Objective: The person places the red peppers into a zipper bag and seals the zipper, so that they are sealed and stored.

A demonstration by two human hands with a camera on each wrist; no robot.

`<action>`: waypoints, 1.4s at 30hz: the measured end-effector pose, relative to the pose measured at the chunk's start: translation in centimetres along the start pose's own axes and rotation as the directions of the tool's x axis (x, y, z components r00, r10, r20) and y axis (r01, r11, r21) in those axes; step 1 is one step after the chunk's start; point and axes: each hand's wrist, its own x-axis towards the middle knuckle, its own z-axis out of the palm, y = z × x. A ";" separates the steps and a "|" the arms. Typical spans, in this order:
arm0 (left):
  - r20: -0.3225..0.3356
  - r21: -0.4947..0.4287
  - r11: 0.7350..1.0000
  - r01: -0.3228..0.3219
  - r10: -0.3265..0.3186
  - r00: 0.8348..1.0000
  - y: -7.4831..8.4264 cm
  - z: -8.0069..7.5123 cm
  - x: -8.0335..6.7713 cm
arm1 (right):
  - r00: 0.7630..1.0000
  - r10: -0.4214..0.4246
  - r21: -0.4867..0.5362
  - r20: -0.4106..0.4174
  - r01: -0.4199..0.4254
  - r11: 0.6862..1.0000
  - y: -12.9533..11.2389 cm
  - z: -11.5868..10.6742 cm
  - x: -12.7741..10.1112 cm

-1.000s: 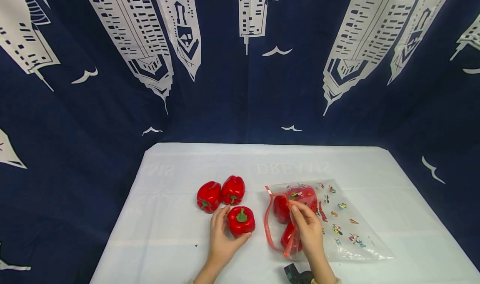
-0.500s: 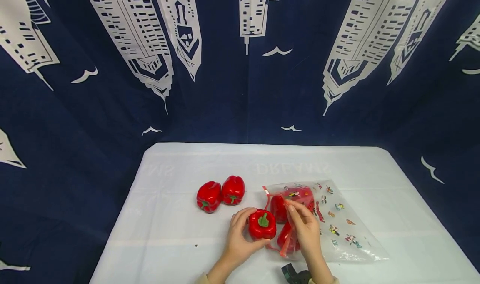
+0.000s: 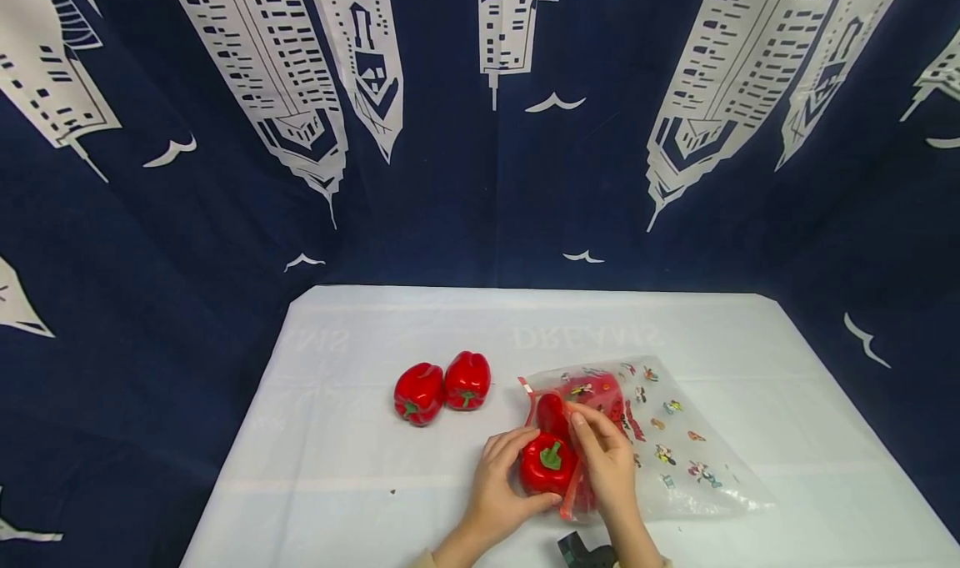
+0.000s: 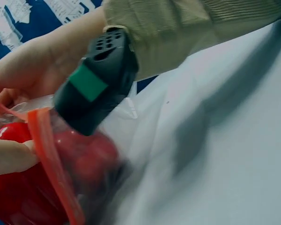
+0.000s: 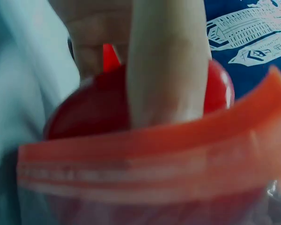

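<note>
Red pepper (image 3: 549, 463), gripped by left hand (image 3: 501, 485), has moved into the bag mouth (image 3: 572, 493) that right hand (image 3: 609, 470) fingers pinch.

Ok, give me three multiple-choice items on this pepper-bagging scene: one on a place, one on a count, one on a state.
1. Where is the pepper that the left hand grips?
A. at the mouth of the zip bag
B. at the table's far edge
C. beside the two loose peppers

2. How many peppers lie loose on the table, outside the bag and unheld?
A. none
B. two
C. four

3. How is the bag's red zip strip?
A. sealed flat
C. torn off
B. held open by the right hand

Answers: 1 A, the pepper sits against the red opening; 2 B, a pair lies to the left; 3 B, the fingers lift the strip over the pepper.
</note>
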 end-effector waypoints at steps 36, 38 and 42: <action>-0.078 -0.090 0.996 -0.011 0.004 0.997 -0.7 2.4 0.4 | 0.999 -0.027 0.184 0.023 0.022 0.983 0.2 0.9 -0.4; -0.067 -0.130 0.992 0.005 -0.014 0.998 -0.1 2.1 0.5 | 0.999 -0.027 0.186 0.021 0.023 0.982 0.2 0.9 -0.4; -0.034 -0.206 0.976 0.070 -0.078 0.996 1.6 1.1 0.6 | 1.000 -0.027 0.190 0.016 0.023 0.981 0.1 0.8 -0.4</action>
